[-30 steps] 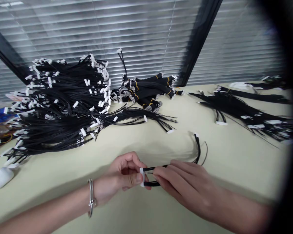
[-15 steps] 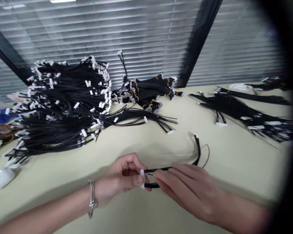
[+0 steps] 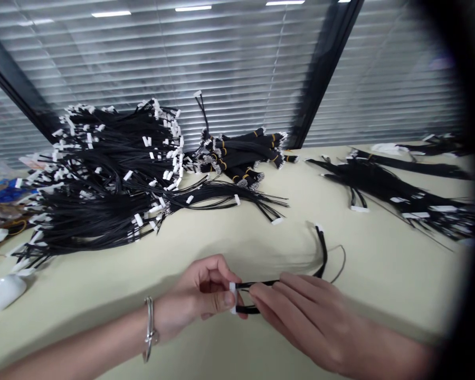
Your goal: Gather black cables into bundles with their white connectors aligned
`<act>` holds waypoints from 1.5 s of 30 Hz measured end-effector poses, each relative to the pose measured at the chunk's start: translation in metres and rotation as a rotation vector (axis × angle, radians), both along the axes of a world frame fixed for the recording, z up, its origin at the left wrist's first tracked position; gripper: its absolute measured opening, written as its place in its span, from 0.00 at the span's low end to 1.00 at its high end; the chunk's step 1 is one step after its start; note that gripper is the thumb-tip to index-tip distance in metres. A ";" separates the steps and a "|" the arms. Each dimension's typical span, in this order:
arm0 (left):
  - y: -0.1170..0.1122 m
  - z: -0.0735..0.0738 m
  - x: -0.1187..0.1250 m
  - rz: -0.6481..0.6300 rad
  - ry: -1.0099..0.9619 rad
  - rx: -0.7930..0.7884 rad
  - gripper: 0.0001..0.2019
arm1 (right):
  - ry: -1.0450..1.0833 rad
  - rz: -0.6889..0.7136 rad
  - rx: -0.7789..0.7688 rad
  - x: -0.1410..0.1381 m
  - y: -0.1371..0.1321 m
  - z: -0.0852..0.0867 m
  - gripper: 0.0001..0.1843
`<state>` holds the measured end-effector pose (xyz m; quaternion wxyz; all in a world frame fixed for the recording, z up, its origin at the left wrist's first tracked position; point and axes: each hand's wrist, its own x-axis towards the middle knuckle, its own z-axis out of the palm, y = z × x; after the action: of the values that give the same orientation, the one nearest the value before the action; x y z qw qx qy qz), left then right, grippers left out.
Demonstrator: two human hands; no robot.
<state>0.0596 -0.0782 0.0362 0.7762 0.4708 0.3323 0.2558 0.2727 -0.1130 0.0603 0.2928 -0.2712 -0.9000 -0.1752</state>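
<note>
My left hand (image 3: pixel 211 290) pinches a white plastic connector (image 3: pixel 233 298) between thumb and fingers. Two black wire bundles and a thin wire run from that connector toward my right hand (image 3: pixel 309 319), whose fingers are closed around the wires of this wire harness (image 3: pixel 322 253). Beyond my right hand the harness curves up to another white connector (image 3: pixel 319 228), and a thin loose wire (image 3: pixel 343 258) bends out beside it. My right fingertips sit just right of the white connector; what lies under them is hidden.
A large pile of black wire harnesses (image 3: pixel 103 211) lies at the left, with bundles banded in yellow (image 3: pixel 249 150) behind the middle. More black harnesses (image 3: pixel 380 182) rest at the right. A white computer mouse (image 3: pixel 3 294) is at the left edge. Window blinds (image 3: pixel 229 63) stand behind the table.
The whole view has shifted slightly, so everything appears a little lower. Both hands keep the same grip on the harness, with little visible movement.
</note>
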 end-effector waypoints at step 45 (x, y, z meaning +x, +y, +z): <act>-0.004 -0.012 0.002 -0.012 0.032 0.174 0.16 | 0.040 0.154 -0.103 -0.008 0.011 -0.035 0.12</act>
<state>0.0615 -0.0821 0.0240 0.7285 0.5425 0.3182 0.2714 0.2646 -0.1017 0.0257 0.3090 -0.2196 -0.9199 -0.1002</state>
